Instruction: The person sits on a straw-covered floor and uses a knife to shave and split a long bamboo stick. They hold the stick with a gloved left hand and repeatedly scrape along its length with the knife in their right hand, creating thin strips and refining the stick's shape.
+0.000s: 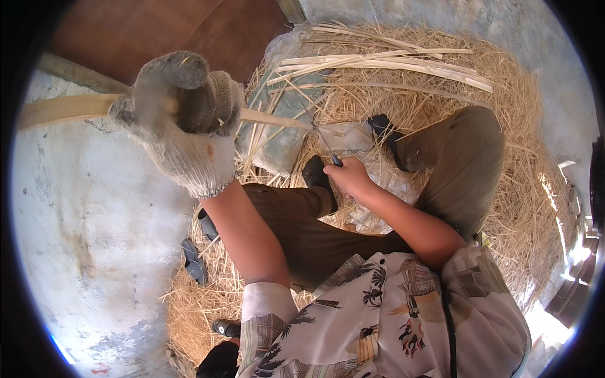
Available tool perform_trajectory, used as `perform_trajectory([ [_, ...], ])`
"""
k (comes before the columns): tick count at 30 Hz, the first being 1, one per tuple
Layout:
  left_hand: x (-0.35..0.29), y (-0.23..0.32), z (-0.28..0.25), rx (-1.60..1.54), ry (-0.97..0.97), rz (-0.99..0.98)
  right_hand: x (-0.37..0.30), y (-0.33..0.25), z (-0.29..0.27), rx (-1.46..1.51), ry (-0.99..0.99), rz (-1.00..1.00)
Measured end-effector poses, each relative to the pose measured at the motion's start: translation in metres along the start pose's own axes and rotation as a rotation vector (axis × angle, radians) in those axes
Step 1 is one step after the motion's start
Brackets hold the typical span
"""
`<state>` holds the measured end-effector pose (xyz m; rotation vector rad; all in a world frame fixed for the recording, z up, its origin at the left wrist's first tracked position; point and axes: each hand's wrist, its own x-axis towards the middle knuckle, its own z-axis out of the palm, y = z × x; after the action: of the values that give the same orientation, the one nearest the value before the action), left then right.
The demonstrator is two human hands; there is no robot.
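My left hand (189, 135), in a dirty white knitted work glove, is raised at the upper left and closed around a long pale bamboo strip (66, 110). One stretch of the strip runs out to the left past the wall; the other reaches right, toward the knife. In my bare right hand (350, 179), near the middle, is a knife (336, 160) with a dark handle. Its thin blade slants up and left and meets the strip near its right end. How deep the blade sits in the strip cannot be made out.
Split bamboo strips (391, 63) lie in a bundle on a heap of straw-like shavings (517, 157). My bent legs (454, 157) frame the work. A pale wall (94, 233) stands close on the left, a brown panel (170, 31) behind. Dark sandals (194, 261) lie at lower left.
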<state>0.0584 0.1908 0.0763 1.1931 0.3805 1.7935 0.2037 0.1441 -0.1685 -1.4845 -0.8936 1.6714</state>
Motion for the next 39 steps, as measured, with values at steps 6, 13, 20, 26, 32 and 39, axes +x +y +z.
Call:
perform_trajectory([
  [6, 0.002, 0.0, 0.0, -0.012, -0.017, 0.002, -0.013, -0.028, 0.004, 0.051, 0.144, -0.719],
  [13, 0.002, 0.001, -0.003, -0.024, -0.024, 0.001, 0.006, 0.0, 0.002, 0.28, -0.066, 0.262],
  [20, 0.009, 0.014, -0.008, -0.082, -0.219, -0.054, -0.023, -0.056, -0.013, 0.399, 0.007, -0.312],
  [26, 0.024, 0.017, -0.037, -0.186, -0.451, -0.097, -0.018, -0.012, 0.005, 0.373, 0.033, -0.492],
  [32, 0.014, 0.024, -0.021, 0.005, -0.21, -0.011, 0.026, 0.03, 0.0, 0.718, -0.292, 0.74],
  [39, 0.013, 0.014, -0.007, -0.079, -0.092, -0.02, -0.024, -0.048, -0.002, 0.514, 0.022, -0.4],
])
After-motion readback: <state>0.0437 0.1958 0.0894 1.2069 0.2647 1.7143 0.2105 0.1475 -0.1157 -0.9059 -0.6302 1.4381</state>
